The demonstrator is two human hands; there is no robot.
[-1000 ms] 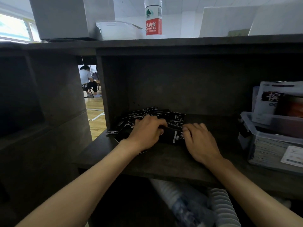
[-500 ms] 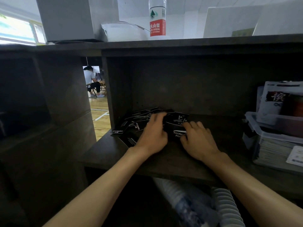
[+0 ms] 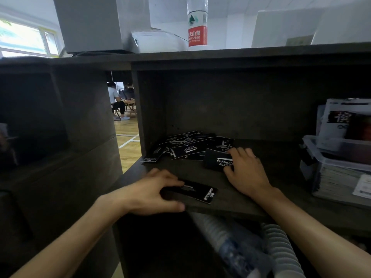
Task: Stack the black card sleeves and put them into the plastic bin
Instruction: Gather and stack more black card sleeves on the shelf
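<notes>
I'm seeing the left hand sitting at the front edge of the dark grey wooden shelf, fingers and thumb curling round one flat black card sleeve with white print. It's gripping the sleeve's left end; the right end is lying flat on the shelf board.

The right hand is resting further back, fingers spread and lightly bent over a small stack of black card sleeves. Thumb is pressing on the stack's near edge, fingertips lying along its far edge. I can't tell whether it's actually pinching the stack or just pressing on it.

The loose pile of black printed card sleeves is lying scattered in the back left corner of the shelf compartment, just behind and left of the small stack, overlapping each other at odd angles.

The clear plastic bin with a latch is standing at the right end of the same shelf, well apart from both hands. It's holding a thick stack of flat pale sheets or cards, with white printed packets standing upright in it at the back. No black sleeves showing in it.

On top of the shelf unit a clear water bottle with a red label is standing beside a white plastic container.
</notes>
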